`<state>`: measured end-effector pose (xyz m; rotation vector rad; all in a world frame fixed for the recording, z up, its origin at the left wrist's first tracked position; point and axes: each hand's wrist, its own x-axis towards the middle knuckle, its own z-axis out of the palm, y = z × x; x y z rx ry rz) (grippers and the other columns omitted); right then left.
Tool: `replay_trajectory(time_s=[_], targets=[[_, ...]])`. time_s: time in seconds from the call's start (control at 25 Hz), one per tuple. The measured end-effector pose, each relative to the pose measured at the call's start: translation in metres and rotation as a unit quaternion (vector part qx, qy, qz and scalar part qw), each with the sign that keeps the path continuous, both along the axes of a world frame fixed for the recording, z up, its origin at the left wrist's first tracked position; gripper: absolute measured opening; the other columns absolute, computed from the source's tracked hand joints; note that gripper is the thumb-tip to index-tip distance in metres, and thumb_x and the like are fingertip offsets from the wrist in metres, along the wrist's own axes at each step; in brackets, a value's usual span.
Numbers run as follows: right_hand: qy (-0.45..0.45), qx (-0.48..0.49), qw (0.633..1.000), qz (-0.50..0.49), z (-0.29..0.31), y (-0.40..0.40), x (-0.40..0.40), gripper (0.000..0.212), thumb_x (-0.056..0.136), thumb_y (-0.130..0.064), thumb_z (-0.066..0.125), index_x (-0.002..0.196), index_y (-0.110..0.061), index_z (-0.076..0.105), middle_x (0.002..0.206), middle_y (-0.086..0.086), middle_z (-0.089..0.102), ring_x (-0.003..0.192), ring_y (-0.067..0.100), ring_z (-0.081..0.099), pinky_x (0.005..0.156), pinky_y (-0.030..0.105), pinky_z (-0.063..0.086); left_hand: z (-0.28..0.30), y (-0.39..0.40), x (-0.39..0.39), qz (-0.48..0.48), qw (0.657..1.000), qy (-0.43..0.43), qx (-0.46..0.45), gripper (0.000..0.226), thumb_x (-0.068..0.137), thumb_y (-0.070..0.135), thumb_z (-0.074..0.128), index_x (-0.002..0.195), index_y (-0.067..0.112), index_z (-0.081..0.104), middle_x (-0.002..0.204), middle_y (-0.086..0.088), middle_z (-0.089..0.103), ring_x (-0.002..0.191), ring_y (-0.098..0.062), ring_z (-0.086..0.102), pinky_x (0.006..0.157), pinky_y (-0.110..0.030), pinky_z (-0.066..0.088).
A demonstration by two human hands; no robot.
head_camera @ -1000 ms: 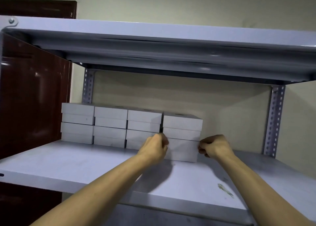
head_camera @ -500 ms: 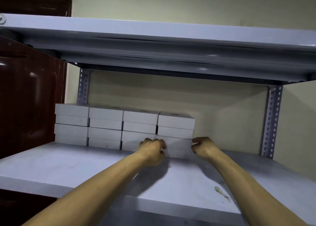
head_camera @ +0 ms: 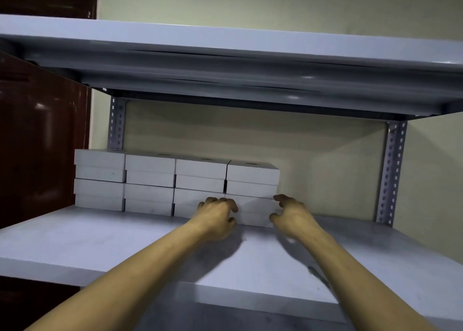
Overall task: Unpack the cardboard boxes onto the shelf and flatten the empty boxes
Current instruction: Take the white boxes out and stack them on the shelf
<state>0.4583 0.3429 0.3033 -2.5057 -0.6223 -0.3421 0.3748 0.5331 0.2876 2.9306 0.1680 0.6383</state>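
Observation:
Small white boxes stand at the back left of the grey shelf board in a row of four stacks, each two high. The rightmost stack is the one at my hands. My left hand rests with loosely curled fingers against the front of that stack's lower box, at its left edge. Beside the same box's right end, my right hand has thumb and fingers spread apart, just touching the corner. Neither hand grips anything.
The upper shelf board hangs low over the boxes. A perforated steel upright stands at the back right, another at the back left. A dark red cabinet borders the left side. A scuff mark is on the board near my right forearm.
Both hands held the lower box of the rightmost stack by its sides and slid the stack back in line with the row. Their fingers have now loosened from it.

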Motion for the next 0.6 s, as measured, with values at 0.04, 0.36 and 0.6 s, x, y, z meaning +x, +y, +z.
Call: replay_trajectory(time_s=[0.04,0.36,0.6], targets=[[-0.012,0.003,1.0,0.007,0.0,-0.001,-0.006,0.063,0.095,-0.02,0.057,0.154,-0.019,0.037,0.146,0.008,0.054,0.127,0.027,0.056,0.101,0.033,0.048,0.001,-0.001,-0.004,-0.004,1.0,-0.006,0.0,0.042,0.098,0.03,0.048,0.14,0.026,0.05,0.144,-0.001,0.053,0.134,-0.028,0.039,0.109,-0.041,0.033],[-0.103,0.021,0.994,0.031,-0.003,-0.008,-0.052,0.056,0.094,-0.025,0.058,0.149,-0.021,0.046,0.143,0.007,0.056,0.124,0.029,0.057,0.102,0.042,0.049,0.002,-0.016,-0.044,-0.035,0.995,-0.097,-0.014,0.04,0.099,0.029,0.048,0.139,0.027,0.05,0.146,0.004,0.051,0.136,-0.023,0.036,0.11,-0.038,0.03],[-0.143,0.052,0.987,0.053,-0.017,-0.016,-0.085,0.054,0.097,-0.028,0.058,0.15,-0.023,0.047,0.15,-0.001,0.052,0.136,0.021,0.049,0.114,0.041,0.038,-0.011,-0.036,-0.079,-0.067,0.987,-0.145,-0.02,0.037,0.1,0.033,0.048,0.138,0.031,0.049,0.141,0.011,0.051,0.135,-0.016,0.035,0.11,-0.036,0.03]])
